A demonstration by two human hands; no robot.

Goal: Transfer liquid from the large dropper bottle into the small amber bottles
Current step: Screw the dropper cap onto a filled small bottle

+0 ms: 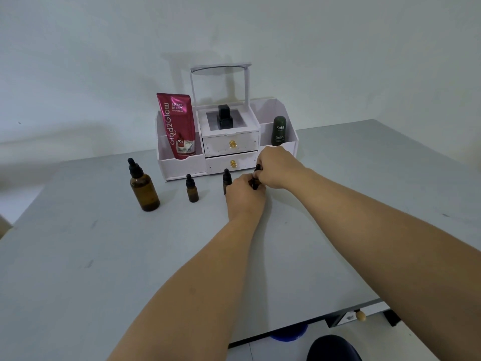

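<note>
Both my bare forearms reach out over the pale grey table [78, 256]; my left hand [244, 196] is curled around the body of a small amber glass bottle with a black dropper cap [255, 182], almost all of which is hidden behind my fingers; my right hand [277, 168] is closed on its black top, pinching the cap from above; whether the cap is loose or tight I cannot tell.

Just to the left of my left hand, touching its knuckles in this view, stands a second small amber dropper bottle [227, 179], upright, its lower half hidden by the hand; further left stands a third small amber dropper bottle [192, 189], upright, capped and clear of everything; left again, and a little nearer me, is the large amber glass dropper bottle with the black rubber bulb [142, 187], upright and capped, well apart from my hands.

Behind the bottles, against the wall, sits a white plastic cosmetics organiser with two small drawers and gold knobs [229, 149]; a magenta squeeze tube printed Glad2Glow [178, 126] stands in its left compartment; a black square bottle [225, 117] sits in the recessed top tray; a dark green roll-on labelled Kahf [279, 131] stands in the right compartment, just beyond my right hand.
</note>
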